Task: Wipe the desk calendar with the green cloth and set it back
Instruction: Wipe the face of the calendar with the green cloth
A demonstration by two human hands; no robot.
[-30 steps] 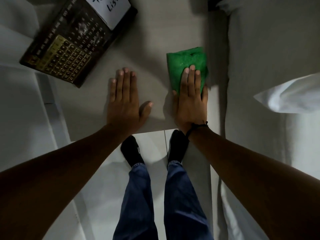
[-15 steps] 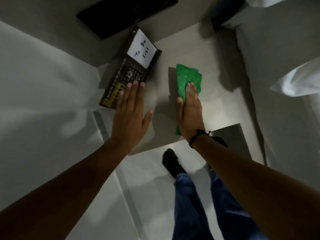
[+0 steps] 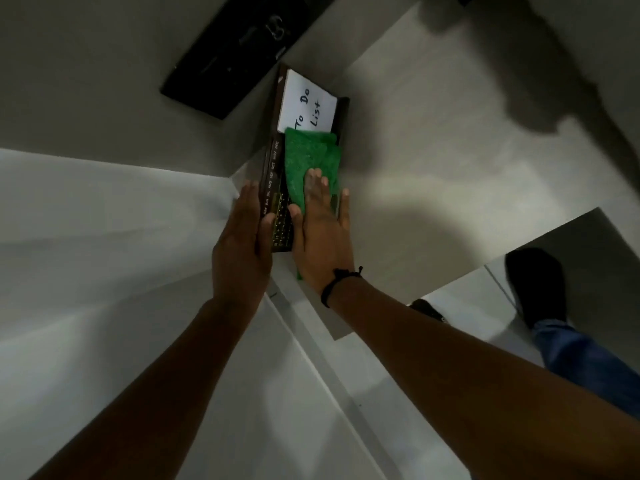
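The dark desk calendar (image 3: 273, 174), with month names along its left side and a white "To Do List" card (image 3: 308, 105) at its far end, lies on the pale desk top (image 3: 433, 150) near the wall. The green cloth (image 3: 311, 154) is spread over the calendar's middle. My right hand (image 3: 322, 233) presses flat on the cloth, fingers spread. My left hand (image 3: 242, 244) lies against the calendar's left edge, its thumb resting on the face, steadying it.
A black flat device (image 3: 235, 53) is mounted on the wall just beyond the calendar. The desk's near edge (image 3: 346, 336) runs under my right wrist. Below are a white floor, my jeans (image 3: 588, 362) and dark socks (image 3: 536, 285).
My right hand slid the cloth left from the bare desk onto the calendar. My left hand moved from the calendar's face to grip its left edge. The camera swung closer.
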